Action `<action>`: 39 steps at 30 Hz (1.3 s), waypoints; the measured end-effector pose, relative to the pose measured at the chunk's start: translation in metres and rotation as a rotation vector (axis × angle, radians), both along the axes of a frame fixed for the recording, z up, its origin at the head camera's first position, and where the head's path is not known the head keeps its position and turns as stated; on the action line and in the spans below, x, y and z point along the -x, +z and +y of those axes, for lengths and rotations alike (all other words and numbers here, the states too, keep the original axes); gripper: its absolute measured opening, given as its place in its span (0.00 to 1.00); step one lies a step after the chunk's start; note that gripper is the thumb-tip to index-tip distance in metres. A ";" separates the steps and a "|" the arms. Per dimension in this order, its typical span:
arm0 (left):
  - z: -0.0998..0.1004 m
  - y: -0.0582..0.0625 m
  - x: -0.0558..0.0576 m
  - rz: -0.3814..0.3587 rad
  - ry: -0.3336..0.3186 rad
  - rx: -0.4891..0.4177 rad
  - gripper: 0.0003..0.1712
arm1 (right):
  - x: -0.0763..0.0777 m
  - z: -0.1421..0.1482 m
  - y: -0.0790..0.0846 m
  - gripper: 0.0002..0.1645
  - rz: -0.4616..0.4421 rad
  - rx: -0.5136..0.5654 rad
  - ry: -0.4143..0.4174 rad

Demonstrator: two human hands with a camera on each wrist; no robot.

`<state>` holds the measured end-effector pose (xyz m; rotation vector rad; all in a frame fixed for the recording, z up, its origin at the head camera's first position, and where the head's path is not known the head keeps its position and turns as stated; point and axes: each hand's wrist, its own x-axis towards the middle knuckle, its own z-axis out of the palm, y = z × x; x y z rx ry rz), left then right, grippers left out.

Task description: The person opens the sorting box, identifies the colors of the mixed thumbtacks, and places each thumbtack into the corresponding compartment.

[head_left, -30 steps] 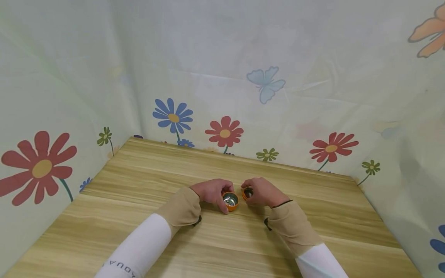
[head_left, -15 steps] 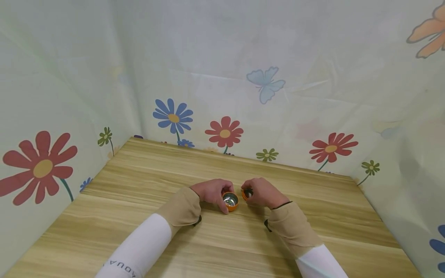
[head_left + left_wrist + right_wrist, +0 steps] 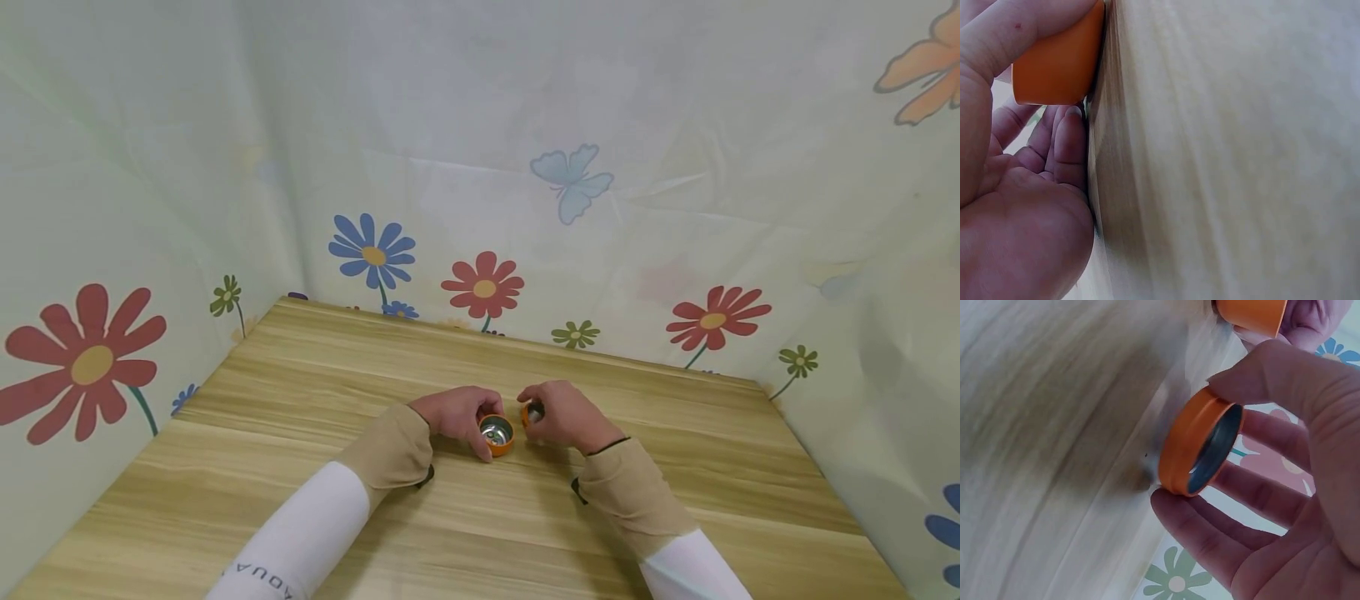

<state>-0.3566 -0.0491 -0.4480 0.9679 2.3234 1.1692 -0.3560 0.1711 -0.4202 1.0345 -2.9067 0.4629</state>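
Note:
My left hand curls its thumb and fingers round a small orange tin, which stands upright on the wooden table with its shiny silver inside facing up. Seen from the left wrist, the smooth orange wall of the tin meets the tabletop. A short way to the right, my right hand pinches a shallow orange lid by its rim. In the right wrist view the lid is tilted on edge, its dark metallic inside turned toward the palm. Tin and lid are apart.
The wood-grain table stretches around both hands. Behind it and at both sides hangs a pale fabric backdrop printed with flowers and butterflies.
My right hand has shifted slightly up and left and tipped the lid further onto its edge. The left hand and the tin have stayed in place.

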 end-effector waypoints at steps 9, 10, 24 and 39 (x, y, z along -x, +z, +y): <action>0.001 0.001 0.000 -0.017 -0.003 0.002 0.28 | -0.003 0.000 0.005 0.22 -0.009 0.113 -0.017; 0.001 0.001 0.001 -0.017 0.000 0.004 0.28 | -0.003 0.000 0.005 0.21 -0.017 0.137 -0.024; 0.001 0.000 0.003 -0.009 0.001 0.019 0.28 | -0.006 0.001 0.006 0.21 -0.131 0.286 -0.037; 0.000 -0.002 0.004 -0.032 0.002 0.003 0.28 | -0.011 -0.001 0.011 0.25 -0.145 0.413 -0.069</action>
